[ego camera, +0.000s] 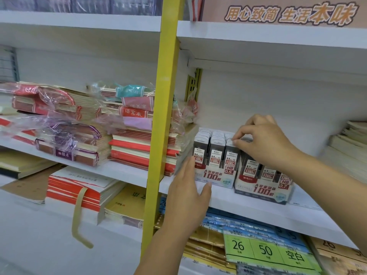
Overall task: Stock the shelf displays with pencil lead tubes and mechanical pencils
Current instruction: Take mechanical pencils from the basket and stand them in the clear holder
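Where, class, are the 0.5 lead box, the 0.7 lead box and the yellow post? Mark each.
0.5 lead box [215,178]: head view, printed front panel.
0.7 lead box [264,192]: head view, printed front panel.
yellow post [166,86]: head view, front face.

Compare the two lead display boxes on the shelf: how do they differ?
The left box is marked HB 0.5, the right box HB 0.7. The left hand is at the left box's side and the right hand pinches a tube in it; the right box is only crossed by that wrist. Both hold upright tubes and print 100 in red.
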Demonstrator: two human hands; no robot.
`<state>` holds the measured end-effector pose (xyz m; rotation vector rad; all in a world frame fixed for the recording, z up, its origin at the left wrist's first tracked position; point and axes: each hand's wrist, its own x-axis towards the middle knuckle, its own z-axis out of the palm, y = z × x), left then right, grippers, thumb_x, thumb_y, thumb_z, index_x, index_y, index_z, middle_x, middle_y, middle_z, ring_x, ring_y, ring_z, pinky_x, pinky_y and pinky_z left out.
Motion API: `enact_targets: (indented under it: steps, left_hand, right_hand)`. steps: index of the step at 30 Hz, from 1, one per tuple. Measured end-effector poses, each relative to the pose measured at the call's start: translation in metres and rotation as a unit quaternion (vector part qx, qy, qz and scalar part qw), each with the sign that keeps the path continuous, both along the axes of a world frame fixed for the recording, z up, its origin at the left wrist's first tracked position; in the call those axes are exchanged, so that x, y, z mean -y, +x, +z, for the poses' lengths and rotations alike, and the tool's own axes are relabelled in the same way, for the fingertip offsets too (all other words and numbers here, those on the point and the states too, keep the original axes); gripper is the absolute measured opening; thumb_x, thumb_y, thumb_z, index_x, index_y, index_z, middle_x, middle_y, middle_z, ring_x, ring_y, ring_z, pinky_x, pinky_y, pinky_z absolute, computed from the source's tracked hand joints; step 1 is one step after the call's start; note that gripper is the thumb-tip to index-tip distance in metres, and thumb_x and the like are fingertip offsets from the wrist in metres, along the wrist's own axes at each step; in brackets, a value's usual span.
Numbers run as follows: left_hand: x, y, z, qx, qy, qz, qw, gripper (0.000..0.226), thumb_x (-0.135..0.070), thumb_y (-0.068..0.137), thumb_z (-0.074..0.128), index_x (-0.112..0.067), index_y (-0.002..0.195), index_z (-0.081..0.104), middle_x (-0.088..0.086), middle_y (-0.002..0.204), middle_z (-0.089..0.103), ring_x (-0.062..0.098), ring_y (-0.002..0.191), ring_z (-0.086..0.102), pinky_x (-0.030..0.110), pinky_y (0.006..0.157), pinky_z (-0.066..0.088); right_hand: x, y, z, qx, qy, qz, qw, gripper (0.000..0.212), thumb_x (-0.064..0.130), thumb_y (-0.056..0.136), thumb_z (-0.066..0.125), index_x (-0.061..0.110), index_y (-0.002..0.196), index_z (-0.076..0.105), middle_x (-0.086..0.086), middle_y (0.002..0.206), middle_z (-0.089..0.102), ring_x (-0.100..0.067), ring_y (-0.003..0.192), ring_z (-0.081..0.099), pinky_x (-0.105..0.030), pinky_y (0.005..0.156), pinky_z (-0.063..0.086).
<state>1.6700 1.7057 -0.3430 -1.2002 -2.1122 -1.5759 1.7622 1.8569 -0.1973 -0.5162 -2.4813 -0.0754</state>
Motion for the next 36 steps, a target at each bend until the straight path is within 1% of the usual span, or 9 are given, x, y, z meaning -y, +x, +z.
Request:
enact_targets:
  steps: [4, 8, 12, 15, 17, 20, 25, 32, 36]
  left_hand:
    - [0.004, 0.004, -0.001, -0.003, 0.001, -0.019, 1.0, 0.071, -0.027, 0.096, 0.062, -0.036, 0.155, 0.024, -0.017, 0.16, 0.03, 0.004, 0.145, 0.026, 0.033, 0.121, 0.03]
    - [0.021, 0.025, -0.013, -0.039, 0.015, 0.036, 0.998, 0.06, -0.024, 0.096, 0.062, -0.03, 0.15, 0.037, -0.013, 0.15, 0.039, 0.002, 0.137, 0.026, 0.021, 0.112, 0.025]
    - [0.047, 0.056, -0.058, -0.039, -0.069, -0.044, 0.996, 0.05, -0.022, 0.095, 0.062, -0.029, 0.142, 0.048, -0.015, 0.127, 0.049, 0.005, 0.116, 0.045, 0.027, 0.1, 0.043]
    - [0.064, 0.075, -0.124, 0.02, -0.261, -0.141, 0.955, 0.053, -0.031, 0.098, 0.059, -0.03, 0.148, 0.04, -0.008, 0.138, 0.046, 0.008, 0.117, 0.049, 0.033, 0.1, 0.046]
    - [0.072, 0.082, -0.179, 0.072, -0.392, -0.17, 0.901, 0.061, -0.035, 0.099, 0.059, -0.025, 0.153, 0.033, 0.001, 0.15, 0.041, 0.018, 0.131, 0.046, 0.038, 0.107, 0.041]
    - [0.078, 0.089, -0.263, 0.184, -0.475, -0.195, 0.838, 0.068, -0.03, 0.097, 0.063, -0.021, 0.156, 0.03, 0.005, 0.158, 0.036, 0.028, 0.145, 0.037, 0.037, 0.115, 0.034]
    - [0.071, 0.101, -0.371, 0.302, -0.54, -0.143, 0.773, 0.083, -0.032, 0.094, 0.068, -0.012, 0.159, 0.021, 0.009, 0.165, 0.025, 0.027, 0.15, 0.028, 0.04, 0.121, 0.028]
    - [0.066, 0.107, -0.446, 0.338, -0.529, -0.084, 0.774, 0.092, -0.028, 0.089, 0.074, -0.01, 0.159, 0.018, 0.012, 0.163, 0.029, 0.03, 0.148, 0.032, 0.044, 0.12, 0.031]
    - [0.06, 0.114, -0.462, 0.325, -0.529, -0.021, 0.783, 0.08, -0.024, 0.091, 0.071, -0.014, 0.157, 0.026, 0.013, 0.156, 0.039, 0.033, 0.141, 0.041, 0.048, 0.117, 0.034]
  right_hand:
    - [0.005, 0.012, 0.001, 0.022, 0.056, -0.021, 0.998, 0.028, 0.047, 0.094, 0.051, 0.039, 0.115, 0.067, 0.012, 0.12, 0.052, -0.013, 0.116, 0.034, -0.029, 0.092, 0.027]
    - [0.032, 0.056, -0.026, -0.112, 0.018, 0.089, 0.99, 0.031, 0.036, 0.095, 0.045, 0.029, 0.116, 0.067, 0.015, 0.11, 0.059, -0.001, 0.105, 0.04, -0.02, 0.088, 0.031]
    - [0.053, 0.108, -0.108, -0.153, -0.18, 0.153, 0.959, 0.017, 0.026, 0.094, 0.052, 0.036, 0.098, 0.066, 0.023, 0.097, 0.06, 0.004, 0.089, 0.055, -0.005, 0.073, 0.039]
    - [0.043, 0.135, -0.205, -0.035, -0.35, 0.064, 0.934, 0.017, 0.02, 0.096, 0.055, 0.031, 0.102, 0.066, 0.013, 0.102, 0.061, 0.0, 0.084, 0.059, -0.005, 0.064, 0.039]
    - [0.035, 0.153, -0.284, 0.139, -0.468, -0.022, 0.873, 0.021, 0.021, 0.098, 0.053, 0.025, 0.118, 0.06, 0.0, 0.114, 0.06, -0.013, 0.092, 0.061, -0.011, 0.062, 0.042]
    - [0.028, 0.177, -0.4, 0.313, -0.54, -0.088, 0.777, 0.036, 0.019, 0.096, 0.058, 0.001, 0.128, 0.055, -0.018, 0.13, 0.059, -0.03, 0.111, 0.059, -0.033, 0.088, 0.048]
    - [0.046, 0.204, -0.525, 0.349, -0.642, -0.167, 0.662, 0.058, 0.026, 0.097, 0.056, 0.01, 0.148, 0.033, -0.013, 0.148, 0.042, -0.029, 0.127, 0.05, -0.039, 0.103, 0.044]
    - [0.087, 0.194, -0.595, 0.176, -0.597, -0.311, 0.718, 0.084, 0.03, 0.091, 0.065, 0.012, 0.154, 0.011, -0.013, 0.153, 0.03, -0.034, 0.137, 0.036, -0.043, 0.114, 0.032]
    - [0.1, 0.185, -0.613, 0.107, -0.551, -0.37, 0.74, 0.08, 0.027, 0.086, 0.071, 0.011, 0.149, 0.025, -0.014, 0.146, 0.035, -0.034, 0.134, 0.035, -0.042, 0.113, 0.03]
